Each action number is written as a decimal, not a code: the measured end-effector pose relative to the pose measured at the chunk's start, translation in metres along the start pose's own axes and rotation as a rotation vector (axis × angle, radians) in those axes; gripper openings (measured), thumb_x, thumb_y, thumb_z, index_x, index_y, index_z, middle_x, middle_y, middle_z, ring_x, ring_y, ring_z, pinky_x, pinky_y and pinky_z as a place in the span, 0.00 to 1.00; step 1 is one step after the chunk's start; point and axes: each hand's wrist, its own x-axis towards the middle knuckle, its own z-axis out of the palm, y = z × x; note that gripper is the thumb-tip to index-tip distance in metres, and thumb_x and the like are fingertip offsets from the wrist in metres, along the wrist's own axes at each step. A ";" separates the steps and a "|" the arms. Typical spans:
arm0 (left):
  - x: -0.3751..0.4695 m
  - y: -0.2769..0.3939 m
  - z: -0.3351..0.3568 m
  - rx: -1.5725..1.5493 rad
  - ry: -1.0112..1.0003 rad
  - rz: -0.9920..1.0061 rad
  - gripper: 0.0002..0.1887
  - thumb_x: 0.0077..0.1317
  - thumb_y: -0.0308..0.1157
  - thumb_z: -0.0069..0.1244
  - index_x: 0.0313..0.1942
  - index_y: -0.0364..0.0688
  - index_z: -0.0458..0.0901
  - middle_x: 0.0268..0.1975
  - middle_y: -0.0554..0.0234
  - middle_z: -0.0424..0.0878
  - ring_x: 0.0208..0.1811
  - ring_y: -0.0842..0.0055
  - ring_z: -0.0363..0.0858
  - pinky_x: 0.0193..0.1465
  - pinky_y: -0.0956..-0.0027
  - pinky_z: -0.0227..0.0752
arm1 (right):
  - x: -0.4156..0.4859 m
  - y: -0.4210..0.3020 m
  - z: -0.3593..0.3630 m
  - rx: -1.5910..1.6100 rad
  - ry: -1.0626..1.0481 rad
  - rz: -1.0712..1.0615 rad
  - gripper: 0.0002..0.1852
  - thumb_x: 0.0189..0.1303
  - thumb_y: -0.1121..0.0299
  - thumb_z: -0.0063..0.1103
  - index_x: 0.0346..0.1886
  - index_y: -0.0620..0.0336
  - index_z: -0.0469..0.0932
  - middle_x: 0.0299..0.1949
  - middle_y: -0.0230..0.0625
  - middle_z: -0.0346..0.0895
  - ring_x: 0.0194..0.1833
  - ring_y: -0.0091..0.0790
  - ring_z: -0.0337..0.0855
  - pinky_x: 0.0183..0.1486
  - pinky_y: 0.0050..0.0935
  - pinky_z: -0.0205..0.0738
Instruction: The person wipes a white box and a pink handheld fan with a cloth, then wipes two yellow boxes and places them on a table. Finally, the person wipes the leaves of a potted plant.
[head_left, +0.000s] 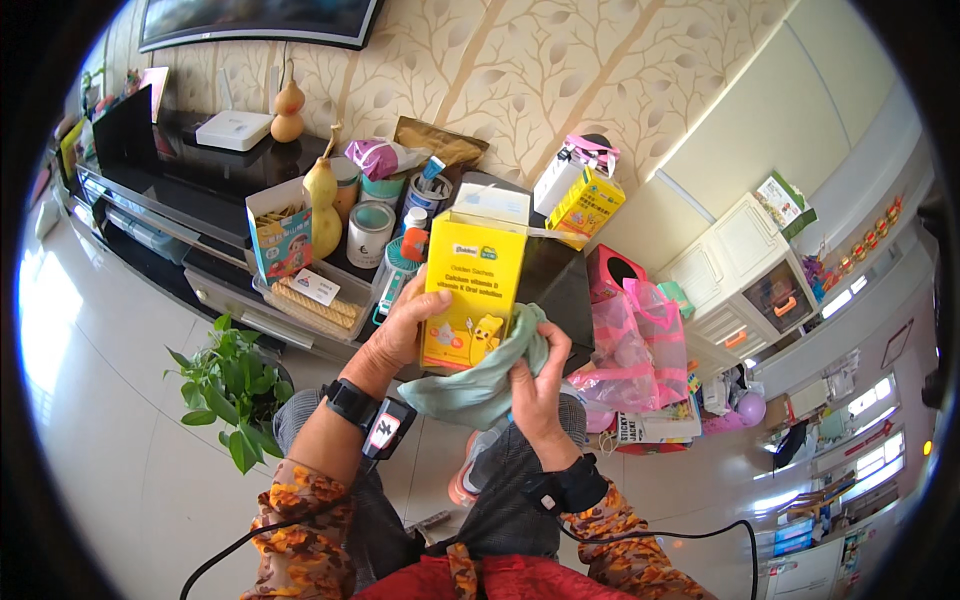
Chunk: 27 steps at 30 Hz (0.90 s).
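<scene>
My left hand (409, 324) grips a yellow cardboard carton (477, 259) by its left side, thumb across the front. The carton is upright, its top flaps raised, and it bears writing and a cartoon figure. In my right hand (541, 382) is a pale green cloth (480, 386), pinched between thumb and fingers. The cloth lies against the carton's lower right edge and hangs below its bottom. Behind the carton is the black top of a low cabinet (551, 277). Part of that top is hidden by the carton.
Left of the carton stand a blue snack box (279, 238), a gourd (322, 210), cans (370, 234) and a plastic tray of wafers (315, 300). Another yellow carton (589, 206) leans at the back right. A pink mesh bag (637, 352) and a potted plant (229, 386) flank the cabinet.
</scene>
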 end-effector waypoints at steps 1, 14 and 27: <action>-0.001 0.001 0.000 0.010 -0.003 -0.049 0.34 0.60 0.39 0.53 0.64 0.33 0.64 0.57 0.51 0.79 0.55 0.67 0.80 0.60 0.64 0.73 | 0.000 -0.001 0.000 0.125 0.023 0.079 0.26 0.70 0.65 0.54 0.64 0.65 0.58 0.64 0.46 0.60 0.65 0.39 0.62 0.69 0.37 0.54; -0.001 -0.010 0.015 0.071 -0.102 -0.100 0.38 0.59 0.39 0.60 0.66 0.35 0.59 0.56 0.56 0.75 0.56 0.75 0.76 0.61 0.68 0.71 | 0.046 -0.017 -0.003 0.933 -0.053 0.445 0.32 0.75 0.48 0.41 0.73 0.58 0.53 0.67 0.40 0.63 0.65 0.33 0.65 0.69 0.33 0.57; 0.006 -0.043 0.019 0.571 -0.081 0.229 0.64 0.48 0.68 0.62 0.72 0.34 0.46 0.65 0.52 0.65 0.69 0.68 0.61 0.71 0.64 0.56 | 0.040 0.000 0.005 -0.174 0.107 -0.188 0.33 0.73 0.52 0.46 0.71 0.66 0.55 0.69 0.52 0.54 0.70 0.50 0.55 0.72 0.43 0.46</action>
